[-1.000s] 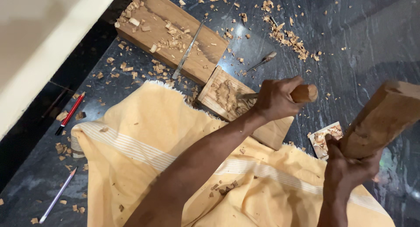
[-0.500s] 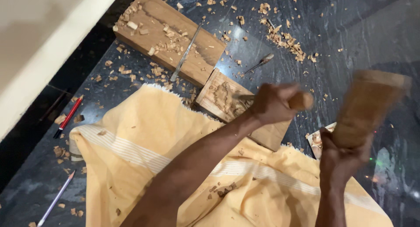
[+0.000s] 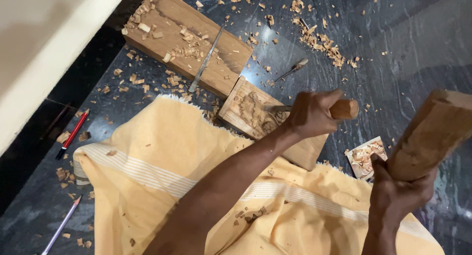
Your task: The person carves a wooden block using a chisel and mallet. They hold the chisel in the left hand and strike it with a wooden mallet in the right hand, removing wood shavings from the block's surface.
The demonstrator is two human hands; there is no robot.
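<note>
The left hand (image 3: 310,115) was closed around the wooden handle of a chisel (image 3: 344,109), whose blade end met the carved face of a small wood panel (image 3: 255,115); the handle's butt stuck out to the right of the fist. The right hand (image 3: 399,193) gripped a thick wooden mallet (image 3: 432,134), held raised and tilted, well apart from the chisel's butt and off to its right. The panel lay on the dark stone floor (image 3: 393,34), its near edge resting against a yellow cloth (image 3: 162,171) with pale stripes that covered the person's lap; curled shavings sat in the panel's carved hollow. Behind it, touching or just beside its far corner, lay a larger wooden block (image 3: 162,24) strewn with chips, a thin metal tool (image 3: 205,61) lying across it. Another small chisel (image 3: 291,70) lay on the floor near scattered wood chips (image 3: 322,41). A small square carved piece (image 3: 365,156) lay just below the mallet. A red pencil (image 3: 73,134) and a pale pencil (image 3: 61,226) lay at the left.
</note>
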